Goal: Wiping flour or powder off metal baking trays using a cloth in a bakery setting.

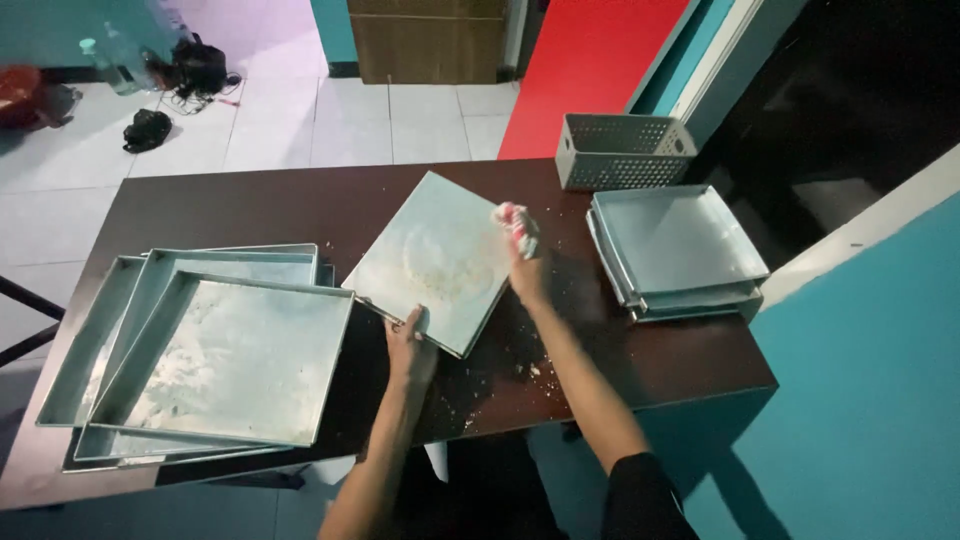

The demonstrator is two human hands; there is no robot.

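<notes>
A square metal baking tray lies upside down and tilted on the dark brown table, its bottom smeared with pale residue. My left hand grips the tray's near edge. My right hand presses a crumpled red and white cloth against the tray's right side. Crumbs are scattered on the table around the tray's near corner.
A stack of floury square trays sits at the left. Another stack of cleaner trays sits at the right, behind it a grey perforated basket. Tiled floor beyond holds bottles and dark items. A teal wall is at right.
</notes>
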